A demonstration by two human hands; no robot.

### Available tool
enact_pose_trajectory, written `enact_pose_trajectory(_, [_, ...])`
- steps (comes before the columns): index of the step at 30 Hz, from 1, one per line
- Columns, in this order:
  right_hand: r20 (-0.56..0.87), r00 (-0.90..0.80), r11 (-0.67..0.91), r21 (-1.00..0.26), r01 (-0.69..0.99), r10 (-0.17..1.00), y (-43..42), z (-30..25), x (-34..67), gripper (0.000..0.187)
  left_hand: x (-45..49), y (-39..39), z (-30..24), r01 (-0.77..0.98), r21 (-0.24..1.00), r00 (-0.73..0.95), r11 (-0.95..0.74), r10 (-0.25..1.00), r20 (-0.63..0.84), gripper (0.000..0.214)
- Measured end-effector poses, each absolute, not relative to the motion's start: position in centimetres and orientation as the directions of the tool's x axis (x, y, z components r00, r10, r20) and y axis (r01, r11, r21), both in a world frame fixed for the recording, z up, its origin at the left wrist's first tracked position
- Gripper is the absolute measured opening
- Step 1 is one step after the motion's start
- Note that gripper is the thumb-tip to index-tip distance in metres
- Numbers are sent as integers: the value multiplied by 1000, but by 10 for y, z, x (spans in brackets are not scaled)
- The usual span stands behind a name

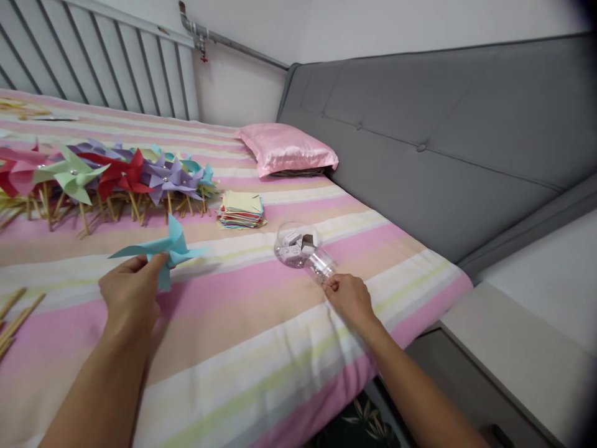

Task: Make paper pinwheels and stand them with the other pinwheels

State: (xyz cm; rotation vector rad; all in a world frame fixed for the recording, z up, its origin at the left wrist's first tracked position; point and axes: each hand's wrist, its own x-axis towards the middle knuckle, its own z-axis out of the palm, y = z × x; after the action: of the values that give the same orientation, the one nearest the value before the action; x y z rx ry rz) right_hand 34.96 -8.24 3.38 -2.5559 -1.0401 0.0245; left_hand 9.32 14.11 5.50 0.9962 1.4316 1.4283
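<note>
1. Light-blue paper makes up the pinwheel (161, 251), which the left hand (130, 292) grasps between thumb and fingertips at its lower edge. The pinwheel sits just above and to the right of the knuckles, its blades spread over the striped bedsheet (242, 348).
2. The right hand (349, 297) is pinched shut on the near end of a clear jar (302, 249). The jar lies on its side on the bedsheet, stretching away from the fingertips up and to the left, with small pale pieces inside.
3. The two hands are well apart, and the jar lies to the right of the pinwheel.
4. Beyond the left hand, a row of pinwheels (107, 174) in red, green, purple and blue lies on stick handles.
5. A stack of paper squares (241, 210) sits between that row and the jar.
6. Loose wooden sticks (13, 317) lie at the left edge, near the left forearm.
7. A pink pillow (286, 149) rests against the grey headboard (443, 124).
</note>
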Motion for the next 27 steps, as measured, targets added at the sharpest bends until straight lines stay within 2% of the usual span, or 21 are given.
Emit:
enact_pose_trajectory(3, [98, 690, -640, -298, 708, 717, -85, 38, 352, 16, 94, 139, 58, -24, 999, -313, 33, 949, -39, 23])
enact_pose_trajectory(8, [36, 686, -635, -346, 691, 727, -90, 38, 359, 14, 96, 136, 61, -43, 999, -319, 25, 947, -37, 20])
enact_pose_trajectory(14, [51, 673, -651, -208, 730, 738, -92, 41, 359, 17, 96, 138, 60, -58, 998, -330, 30, 943, -48, 16])
enact_pose_trajectory(16, [69, 666, -642, -212, 737, 742, -92, 42, 360, 19, 96, 138, 60, -59, 998, -327, 31, 944, -49, 15])
enact_pose_trajectory(19, [141, 680, -592, -389, 707, 720, -91, 36, 362, 18, 96, 138, 59, -49, 999, -329, 23, 944, -38, 14])
enact_pose_trajectory(21, [226, 709, -507, -559, 656, 668, -88, 29, 362, 19, 96, 138, 60, -50, 999, -332, 20, 943, -36, 15])
enact_pose_trajectory(23, [302, 734, -408, -674, 616, 609, -86, 22, 362, 23, 96, 138, 60, -51, 998, -333, 25, 942, -41, 16])
enact_pose_trajectory(25, [351, 745, -349, -717, 604, 568, -85, 16, 361, 26, 96, 138, 60, -48, 998, -345, 34, 937, -48, 17])
enact_pose_trajectory(27, [365, 754, -361, -709, 605, 546, -87, 12, 359, 25, 96, 139, 59, -47, 998, -349, 31, 936, -46, 17])
